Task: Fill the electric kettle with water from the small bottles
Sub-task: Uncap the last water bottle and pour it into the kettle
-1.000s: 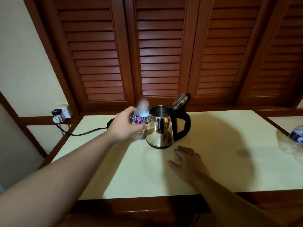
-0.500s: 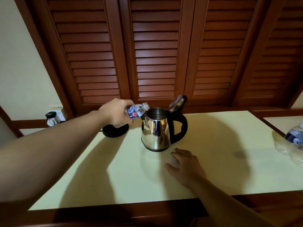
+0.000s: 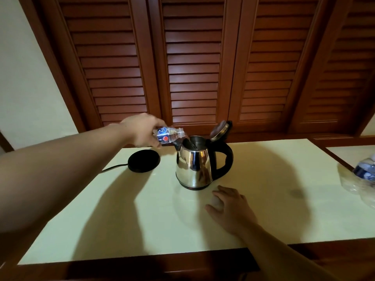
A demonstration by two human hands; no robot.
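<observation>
Left hand [image 3: 142,129] is gripping the small bottle [image 3: 169,135], tipping it over the open kettle [image 3: 194,163] just beside it, water streaming in. Right hand [image 3: 229,209] is lying spread on the bench [image 3: 121,209]. Risk: bottle mouth drifting off rim, spilling near the base [image 3: 144,160].

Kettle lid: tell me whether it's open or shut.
Open. The lid stands tilted back above the kettle, and the bottle pours into the opening.

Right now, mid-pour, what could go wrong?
1. The bottle pours from off to one side of the kettle; water could miss the rim and wet the table.
2. Neither hand steadies the kettle; the right hand lies flat on the table.
3. Spill may reach the base.
</observation>
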